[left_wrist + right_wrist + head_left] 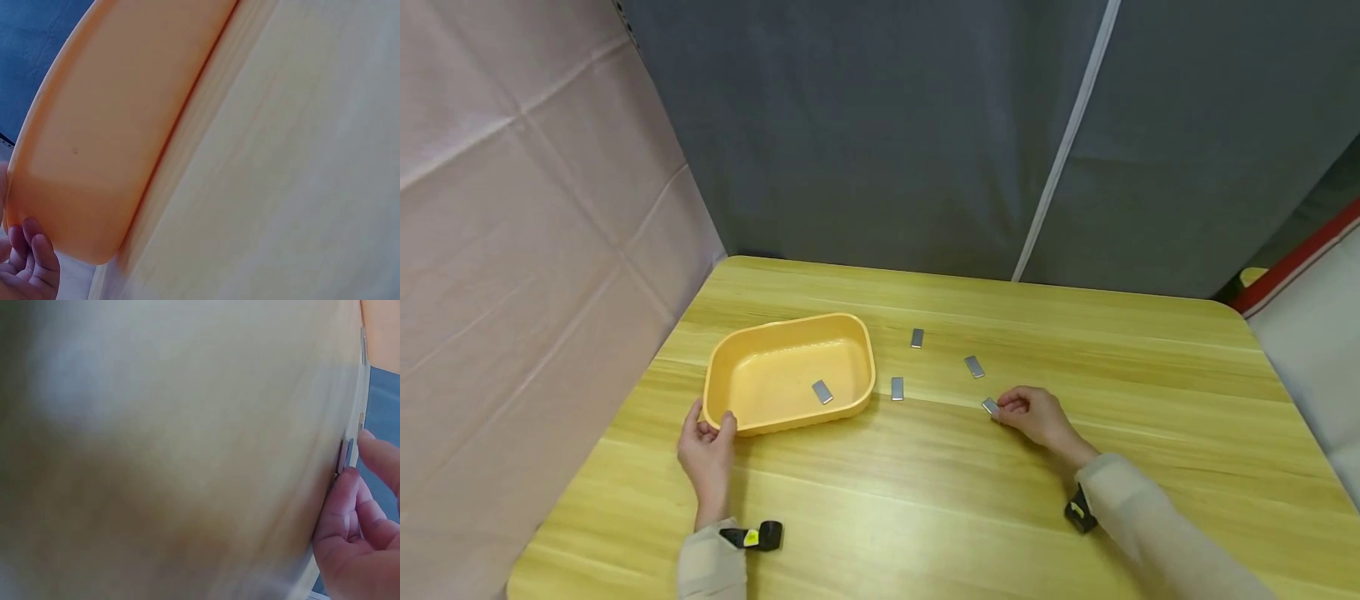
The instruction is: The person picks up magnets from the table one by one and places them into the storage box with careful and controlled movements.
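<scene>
A yellow-orange plastic basin stands on the table's left half, with one small grey rectangular block lying inside it. My left hand holds the basin's near-left corner, thumb on the rim and the other fingers around the outside. On the right, my right hand pinches the end of another grey block at the tabletop. In the right wrist view this block stands between fingertip and thumb side, low against the wood. The left wrist view shows the basin's outer wall beside curled fingers.
Between basin and right hand lie three more grey blocks: one at the back, one near the basin and one close to the right hand. The wooden table meets a dark curtain behind and a pale cloth at left.
</scene>
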`<state>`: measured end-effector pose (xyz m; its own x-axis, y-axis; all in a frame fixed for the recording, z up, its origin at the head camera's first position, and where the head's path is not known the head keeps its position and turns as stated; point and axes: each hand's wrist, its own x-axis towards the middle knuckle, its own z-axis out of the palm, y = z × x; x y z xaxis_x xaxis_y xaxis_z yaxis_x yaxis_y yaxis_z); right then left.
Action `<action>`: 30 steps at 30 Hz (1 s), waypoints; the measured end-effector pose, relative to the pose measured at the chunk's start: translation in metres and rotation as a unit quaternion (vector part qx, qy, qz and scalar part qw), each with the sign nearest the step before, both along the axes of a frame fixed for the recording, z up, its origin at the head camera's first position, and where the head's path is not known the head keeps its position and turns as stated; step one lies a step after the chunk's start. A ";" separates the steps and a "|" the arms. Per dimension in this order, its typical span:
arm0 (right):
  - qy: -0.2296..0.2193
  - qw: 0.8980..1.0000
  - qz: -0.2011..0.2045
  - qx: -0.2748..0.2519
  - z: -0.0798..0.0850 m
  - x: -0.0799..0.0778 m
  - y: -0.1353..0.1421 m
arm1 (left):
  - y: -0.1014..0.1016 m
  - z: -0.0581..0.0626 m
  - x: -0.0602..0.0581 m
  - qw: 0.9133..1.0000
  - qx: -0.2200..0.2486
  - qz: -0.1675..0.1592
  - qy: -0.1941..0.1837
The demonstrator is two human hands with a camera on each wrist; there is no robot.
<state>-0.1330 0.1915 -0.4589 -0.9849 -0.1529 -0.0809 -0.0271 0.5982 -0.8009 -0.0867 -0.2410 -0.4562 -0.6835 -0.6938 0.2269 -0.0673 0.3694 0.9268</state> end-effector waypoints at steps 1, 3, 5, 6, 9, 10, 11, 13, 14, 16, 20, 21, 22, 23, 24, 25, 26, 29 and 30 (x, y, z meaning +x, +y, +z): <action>0.002 1.000 0.003 0.002 0.000 0.000 0.000 | 0.000 0.000 0.000 1.000 -0.001 0.000 -0.001; 0.005 1.000 0.011 0.008 0.000 -0.001 0.001 | 0.000 0.000 0.001 1.000 -0.002 -0.001 -0.004; 0.006 1.000 0.020 0.015 0.000 -0.002 0.000 | 0.000 0.000 0.001 1.000 -0.002 -0.002 -0.006; 0.006 1.000 0.023 0.019 0.001 -0.003 0.000 | 0.000 0.000 0.001 1.000 -0.003 -0.002 -0.007; 0.000 0.999 0.031 0.031 0.003 -0.005 0.000 | 0.000 0.000 0.000 1.000 -0.004 -0.002 -0.008; -0.001 0.999 0.031 0.035 0.004 -0.006 -0.001 | -0.001 0.000 0.000 1.000 -0.006 -0.002 -0.009; -0.001 0.999 0.035 0.038 0.005 -0.006 -0.001 | -0.001 0.000 0.000 1.000 -0.007 -0.001 -0.009; -0.003 0.998 0.042 0.043 0.007 -0.008 -0.002 | -0.001 0.000 0.000 1.000 -0.008 0.000 -0.010; -0.005 0.998 0.044 0.044 0.008 -0.008 -0.002 | -0.001 0.000 0.000 1.000 -0.008 0.000 -0.011; -0.010 0.997 0.053 0.047 0.010 -0.009 -0.003 | -0.002 0.000 0.000 1.000 -0.008 0.000 -0.012; -0.021 0.996 0.073 0.048 0.011 -0.010 -0.004 | -0.002 0.001 0.000 1.000 -0.001 0.000 -0.013; -0.021 0.996 0.078 0.048 0.012 -0.011 -0.004 | -0.002 0.001 0.000 1.000 0.000 0.000 -0.013; -0.021 0.995 0.082 0.049 0.012 -0.011 -0.004 | -0.002 0.001 0.000 1.000 0.003 -0.001 -0.012; -0.020 0.995 0.085 0.050 0.012 -0.012 -0.004 | -0.002 0.002 -0.001 1.000 0.005 0.000 -0.011; -0.020 0.995 0.087 0.051 0.012 -0.012 -0.004 | -0.003 0.002 -0.001 1.000 0.005 -0.001 -0.011; -0.020 0.995 0.087 0.052 0.012 -0.012 -0.003 | -0.002 0.002 -0.001 1.000 0.005 -0.001 -0.010; -0.021 0.995 0.088 0.052 0.012 -0.012 -0.003 | -0.002 0.002 -0.001 1.000 0.004 -0.001 -0.010; -0.024 0.995 0.087 0.051 0.011 -0.012 -0.002 | -0.001 0.002 0.000 1.000 0.007 -0.002 -0.009; -0.026 0.995 0.088 0.049 0.011 -0.011 -0.001 | -0.001 0.002 0.000 1.000 0.006 -0.002 -0.008</action>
<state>-0.1445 0.1904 -0.4477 -0.9377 -0.3119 -0.1532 -0.0994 0.6631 -0.7419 -0.0871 -0.2419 -0.4542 -0.6904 -0.6930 0.2076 -0.0809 0.3592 0.9297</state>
